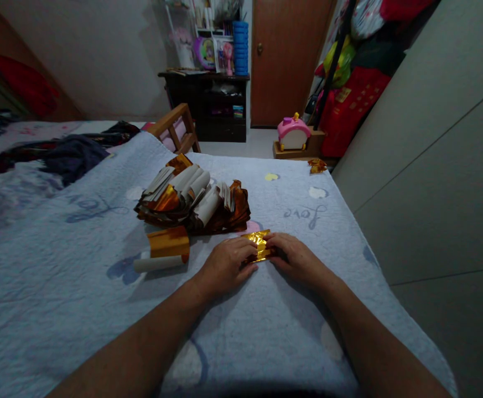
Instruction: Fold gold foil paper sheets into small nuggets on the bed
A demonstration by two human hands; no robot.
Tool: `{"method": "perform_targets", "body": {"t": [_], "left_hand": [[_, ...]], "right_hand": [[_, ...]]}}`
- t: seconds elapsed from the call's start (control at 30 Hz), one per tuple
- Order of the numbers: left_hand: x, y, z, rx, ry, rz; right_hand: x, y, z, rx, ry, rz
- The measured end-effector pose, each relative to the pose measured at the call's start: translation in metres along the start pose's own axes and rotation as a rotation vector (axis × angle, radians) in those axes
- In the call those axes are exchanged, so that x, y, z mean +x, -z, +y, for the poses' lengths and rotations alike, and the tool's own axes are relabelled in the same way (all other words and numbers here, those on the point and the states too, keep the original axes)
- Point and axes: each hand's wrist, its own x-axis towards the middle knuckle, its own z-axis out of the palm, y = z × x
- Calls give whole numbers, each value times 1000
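A shiny gold foil paper lies on the pale blue bed cover between my hands, folded to a small flat piece. My left hand grips its left end, fingers on top and thumb at the near edge. At the other end, my right hand holds it the same way, fingers bent over it. To the left of my left hand rests a loose sheet of gold paper with its near edge curled into a pale roll. Behind that, a thick stack of gold and white papers is fanned and curled.
A small folded gold piece sits at the far right corner of the bed. Dark clothes are heaped at the left. Beyond the bed stand a wooden chair, a dark cabinet and a pink toy. A pale wardrobe borders the right side.
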Motion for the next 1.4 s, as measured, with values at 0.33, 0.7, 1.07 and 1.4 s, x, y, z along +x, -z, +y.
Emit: {"method": "perform_targets", "body": {"t": [0.33,0.7,1.07,1.4], "left_hand": [[1,-3,2,59,-63,78],[2,-8,-1,165,-53,126],[4,-3,5,240,143,-9],[9,0,5,141,329,-61]], "right_hand": [[-1,-6,5,-113,65,46],[-1,-9,14,-197,126,92],[-1,-9,4,-365,40,21],[4,-9,3,-371,-227,5]]}}
